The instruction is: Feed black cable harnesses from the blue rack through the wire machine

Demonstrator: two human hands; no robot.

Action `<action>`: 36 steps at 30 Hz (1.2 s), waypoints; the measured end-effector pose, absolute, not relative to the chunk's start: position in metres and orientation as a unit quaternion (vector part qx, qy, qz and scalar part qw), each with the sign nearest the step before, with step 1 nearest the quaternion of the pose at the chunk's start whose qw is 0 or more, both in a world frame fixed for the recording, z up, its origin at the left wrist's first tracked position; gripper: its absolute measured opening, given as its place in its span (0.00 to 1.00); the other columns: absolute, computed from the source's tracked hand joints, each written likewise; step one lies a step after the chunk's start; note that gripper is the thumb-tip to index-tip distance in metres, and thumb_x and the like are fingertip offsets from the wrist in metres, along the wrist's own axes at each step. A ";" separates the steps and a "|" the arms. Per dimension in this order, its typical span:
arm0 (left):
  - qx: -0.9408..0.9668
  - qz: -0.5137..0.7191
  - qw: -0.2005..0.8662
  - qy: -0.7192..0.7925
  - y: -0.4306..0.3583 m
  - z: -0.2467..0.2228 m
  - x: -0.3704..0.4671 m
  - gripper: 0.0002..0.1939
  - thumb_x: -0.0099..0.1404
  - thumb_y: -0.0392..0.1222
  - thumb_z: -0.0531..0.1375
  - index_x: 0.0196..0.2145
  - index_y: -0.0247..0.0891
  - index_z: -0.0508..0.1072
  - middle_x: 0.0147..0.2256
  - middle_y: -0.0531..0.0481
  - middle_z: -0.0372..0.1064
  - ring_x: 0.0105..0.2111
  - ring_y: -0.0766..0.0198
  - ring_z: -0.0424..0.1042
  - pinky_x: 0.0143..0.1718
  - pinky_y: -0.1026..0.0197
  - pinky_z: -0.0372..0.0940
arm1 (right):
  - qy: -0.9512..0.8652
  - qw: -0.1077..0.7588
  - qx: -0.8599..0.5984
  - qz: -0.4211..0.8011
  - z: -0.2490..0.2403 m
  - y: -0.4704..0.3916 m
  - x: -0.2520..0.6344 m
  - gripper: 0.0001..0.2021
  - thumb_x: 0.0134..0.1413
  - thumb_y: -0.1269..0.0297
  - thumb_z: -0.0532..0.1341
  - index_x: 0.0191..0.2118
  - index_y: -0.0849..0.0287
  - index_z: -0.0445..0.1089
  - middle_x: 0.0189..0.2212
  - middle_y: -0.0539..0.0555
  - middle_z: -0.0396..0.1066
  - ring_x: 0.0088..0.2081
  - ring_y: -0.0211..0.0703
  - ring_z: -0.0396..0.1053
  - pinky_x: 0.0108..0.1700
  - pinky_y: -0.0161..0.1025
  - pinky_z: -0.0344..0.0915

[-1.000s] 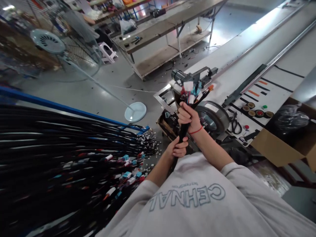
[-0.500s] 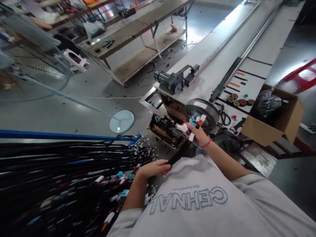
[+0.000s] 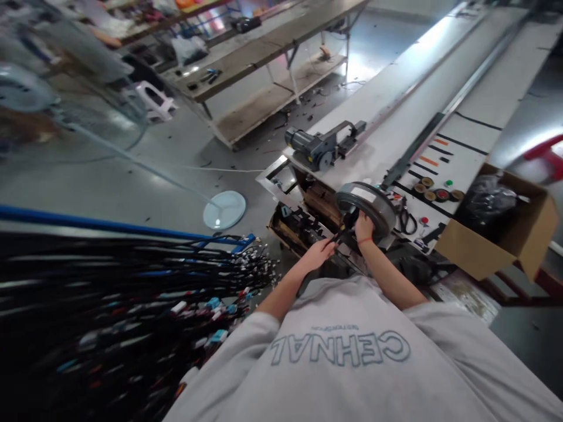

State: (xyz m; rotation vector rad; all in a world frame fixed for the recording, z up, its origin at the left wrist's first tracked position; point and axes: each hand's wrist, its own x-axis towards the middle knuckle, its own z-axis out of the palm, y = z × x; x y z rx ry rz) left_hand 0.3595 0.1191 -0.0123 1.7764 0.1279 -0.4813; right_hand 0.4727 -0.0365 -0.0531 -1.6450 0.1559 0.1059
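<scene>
A black wire bundle (image 3: 342, 233) runs from my left hand (image 3: 322, 253) up toward the round dark wheel (image 3: 382, 206), which has a white label on top. The fingers of my left hand are closed around the bundle. My right hand (image 3: 363, 227), with a red string at the wrist, is at the near side of the wheel, partly under its rim. Its fingers are curled, and what they hold is hidden. White and orange connectors (image 3: 396, 197) show just beyond the wheel's right side, near black scissors (image 3: 407, 220).
Many black cables with connectors (image 3: 215, 303) hang on a blue rack (image 3: 132, 224) at the left. A motor (image 3: 308, 143) sits on the long white bench (image 3: 378, 105). Tape rolls (image 3: 426, 189) and an open cardboard box (image 3: 479, 249) are at the right. A white round base (image 3: 224, 210) stands on the floor.
My left hand has moved up and right, closer to the wheel. My right hand has moved to the wheel's near side, and the connectors it held no longer show in it. The view has shifted slightly.
</scene>
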 end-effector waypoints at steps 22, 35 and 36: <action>0.866 -0.110 0.487 -0.030 0.111 -0.012 0.408 0.15 0.69 0.45 0.48 0.30 0.36 0.68 0.23 0.54 0.64 0.24 0.68 0.60 0.29 0.64 0.56 | -0.155 0.422 -0.891 0.061 -0.070 -0.061 0.464 0.01 0.50 0.68 0.61 0.30 0.59 0.69 0.44 0.61 0.71 0.51 0.51 0.66 0.57 0.48 0.60; 0.863 -0.134 0.485 -0.042 0.123 -0.021 0.414 0.18 0.69 0.48 0.48 0.34 0.34 0.71 0.24 0.54 0.65 0.23 0.69 0.59 0.29 0.65 0.55 | -0.148 0.394 -0.905 0.064 -0.060 -0.059 0.451 0.08 0.50 0.72 0.63 0.39 0.61 0.68 0.49 0.61 0.66 0.52 0.48 0.64 0.56 0.45 0.60; 0.864 -0.137 0.482 -0.046 0.124 -0.021 0.414 0.18 0.69 0.48 0.48 0.34 0.34 0.71 0.24 0.54 0.64 0.23 0.69 0.59 0.28 0.65 0.55 | -0.140 0.393 -0.906 0.070 -0.060 -0.058 0.453 0.08 0.49 0.72 0.64 0.37 0.60 0.69 0.47 0.60 0.67 0.51 0.48 0.64 0.56 0.45 0.60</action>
